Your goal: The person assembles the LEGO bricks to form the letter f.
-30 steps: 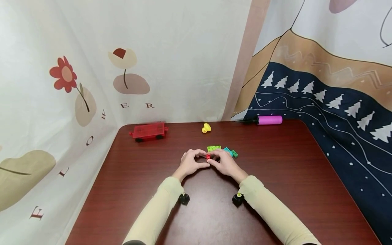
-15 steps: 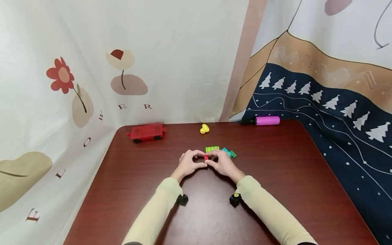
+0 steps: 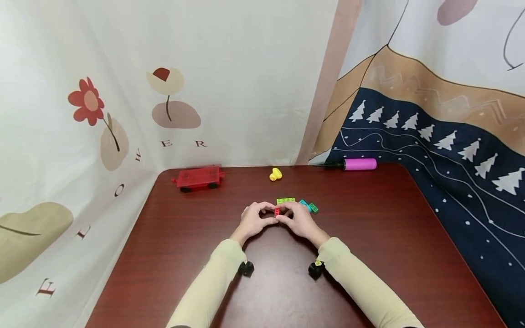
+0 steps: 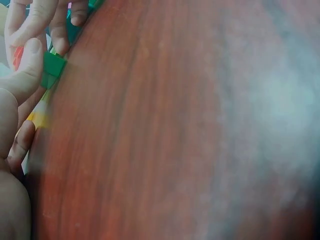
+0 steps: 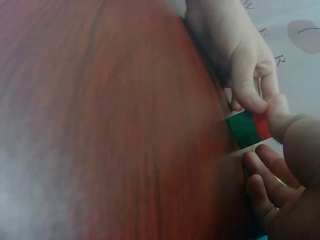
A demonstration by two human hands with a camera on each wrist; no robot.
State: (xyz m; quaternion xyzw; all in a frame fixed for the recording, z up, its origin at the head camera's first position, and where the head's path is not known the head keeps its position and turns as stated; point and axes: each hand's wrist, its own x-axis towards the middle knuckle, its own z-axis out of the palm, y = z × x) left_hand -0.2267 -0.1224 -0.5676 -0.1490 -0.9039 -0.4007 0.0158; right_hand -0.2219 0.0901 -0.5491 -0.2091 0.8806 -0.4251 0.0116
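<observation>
Between the fingertips of both hands is a small red toy brick (image 3: 277, 211), held over the middle of the table. My left hand (image 3: 251, 222) pinches it from the left, and my right hand (image 3: 301, 220) pinches it from the right. In the right wrist view the red brick (image 5: 261, 124) sits directly against a green brick (image 5: 243, 131), forming one stacked piece. The left wrist view shows that green brick (image 4: 53, 65) below the thumb, with only a sliver of the red brick (image 4: 18, 57) visible. Fingers hide the rest of the stack.
Just beyond the hands lie a lime green brick (image 3: 285, 201), a turquoise brick (image 3: 305, 205) and another green brick (image 3: 313, 208). Along the back edge of the brown table (image 3: 369, 218) are a red toy wagon (image 3: 199, 178), a small yellow toy (image 3: 275, 174) and a pink-handled pump (image 3: 360, 164).
The head view sways slightly left, then back. Both hands keep pinching the red brick in nearly the same place.
</observation>
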